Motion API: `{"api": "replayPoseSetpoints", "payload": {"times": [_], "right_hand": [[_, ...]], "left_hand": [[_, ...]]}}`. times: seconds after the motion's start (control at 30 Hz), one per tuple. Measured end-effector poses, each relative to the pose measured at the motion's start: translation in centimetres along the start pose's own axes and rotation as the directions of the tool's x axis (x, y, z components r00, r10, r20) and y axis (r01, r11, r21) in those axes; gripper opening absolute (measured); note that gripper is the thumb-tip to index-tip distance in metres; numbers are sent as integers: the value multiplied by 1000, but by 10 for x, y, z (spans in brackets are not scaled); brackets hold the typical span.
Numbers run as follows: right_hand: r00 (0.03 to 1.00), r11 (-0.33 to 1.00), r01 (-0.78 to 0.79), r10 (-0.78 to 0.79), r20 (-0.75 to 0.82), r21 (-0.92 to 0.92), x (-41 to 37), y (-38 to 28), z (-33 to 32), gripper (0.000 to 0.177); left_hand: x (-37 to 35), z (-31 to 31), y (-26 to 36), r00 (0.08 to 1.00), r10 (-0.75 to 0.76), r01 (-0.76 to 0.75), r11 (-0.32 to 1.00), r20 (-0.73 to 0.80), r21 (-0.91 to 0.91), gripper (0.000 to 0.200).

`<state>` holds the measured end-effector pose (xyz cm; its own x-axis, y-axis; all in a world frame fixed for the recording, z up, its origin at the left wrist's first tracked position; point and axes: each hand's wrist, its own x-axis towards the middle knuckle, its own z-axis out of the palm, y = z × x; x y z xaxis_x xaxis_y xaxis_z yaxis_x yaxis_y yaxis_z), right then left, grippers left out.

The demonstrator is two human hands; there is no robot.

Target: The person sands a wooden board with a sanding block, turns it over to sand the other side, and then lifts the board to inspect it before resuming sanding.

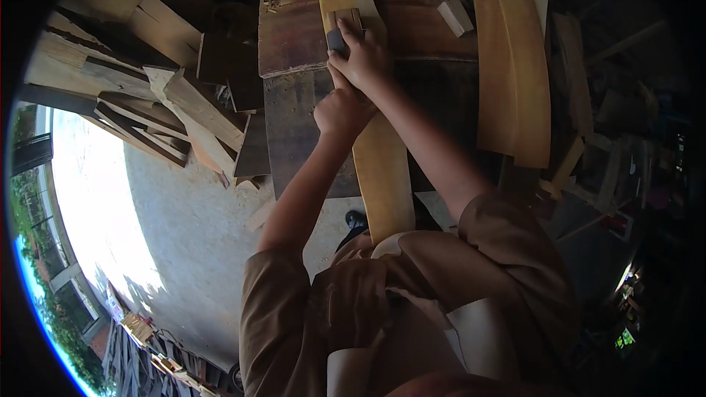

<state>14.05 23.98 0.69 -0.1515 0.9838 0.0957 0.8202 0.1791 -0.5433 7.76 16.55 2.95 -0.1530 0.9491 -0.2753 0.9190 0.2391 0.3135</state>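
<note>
A long pale board [382, 176] runs lengthwise from my body across the workbench. On its far part sits a small wooden hand plane [353, 18] with a grey piece at its side. My right hand [365, 60] is closed over the plane, fingers reaching forward along it. Just behind and to the left, my left hand [340, 109] is curled at the plane's rear end, its upper fingers meeting the right hand. The underside of the plane and part of the left grip are hidden.
Beneath the board lies a reddish-brown plank [294, 33] across the dark bench top [294, 125]. A small wood block [456, 18] rests at the right. Curved yellowish boards [515, 81] stand alongside. Scrap lumber [198, 110] is piled at left, above the concrete floor [184, 228].
</note>
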Motion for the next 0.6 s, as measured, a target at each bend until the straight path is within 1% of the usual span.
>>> {"api": "replayPoseSetpoints", "payload": {"times": [0.03, 0.07, 0.1, 0.13, 0.17, 0.2, 0.27, 0.3, 0.37, 0.4, 0.43, 0.47, 0.5, 0.53, 0.57, 0.6], "right_hand": [[1000, 1000, 7, -6, 20, -13, -36, -2, -6, 65], [994, 999, -39, 38, 107, 2, -74, -6, -17, 66], [997, 995, 79, -80, -11, -60, -111, 0, -13, 67], [999, 999, 28, -27, 36, -28, -146, -3, -17, 68], [999, 999, 45, -44, 28, -14, -170, -3, -17, 67], [998, 998, 33, -31, 53, -54, -180, -8, -20, 67], [997, 999, 15, -12, 74, -36, -174, -11, -22, 68], [996, 999, 14, -11, 86, -36, -168, -11, -20, 68], [999, 999, 33, -33, 25, 9, -135, -9, -13, 66], [999, 998, 48, -47, 22, -49, -111, -10, -12, 64], [995, 998, -45, 48, 84, -43, -83, -18, -14, 62], [1000, 1000, -16, 17, 19, -25, -54, -19, -7, 61], [994, 998, 59, -58, -90, 0, -21, -16, 5, 61], [999, 999, 20, -18, -36, 34, 11, -22, 5, 61], [999, 1000, 19, -19, -34, -1, 45, -22, 18, 63], [999, 1000, -9, 10, 36, -21, 74, -30, 18, 65]], "left_hand": [[-31, 11, -6, 999, 19, -20, 1000, 43, 11, 110], [-67, 25, -16, 996, 56, -56, 998, 65, 3, 116], [-99, 40, -23, 994, 71, -72, 997, 83, 7, 120], [-132, 60, -34, 994, 105, -106, 993, 31, 42, 121], [-156, 70, -40, 992, 127, -127, 992, -27, -2, 121], [-167, 71, -41, 978, 161, -164, 986, -131, -10, 119], [-165, 81, -37, 973, 142, -137, 990, -181, 41, 115], [-159, 79, -37, 976, 133, -129, 991, -173, 38, 115], [-125, 66, -35, 971, 155, -150, 988, -184, 41, 116], [-102, 53, -33, 976, 146, -146, 989, -164, 14, 117], [-76, 45, -31, 977, 117, -121, 993, -181, -11, 118], [-47, 31, -28, 979, 104, -109, 994, -175, -23, 118], [-16, 16, -25, 987, 59, -62, 998, -146, -22, 116], [15, 3, -25, 991, 45, -44, 999, -123, 13, 114], [44, -10, -26, 994, 35, -37, 999, -102, -20, 112], [69, -18, -29, 996, 17, -22, 998, -87, -64, 109]]}}
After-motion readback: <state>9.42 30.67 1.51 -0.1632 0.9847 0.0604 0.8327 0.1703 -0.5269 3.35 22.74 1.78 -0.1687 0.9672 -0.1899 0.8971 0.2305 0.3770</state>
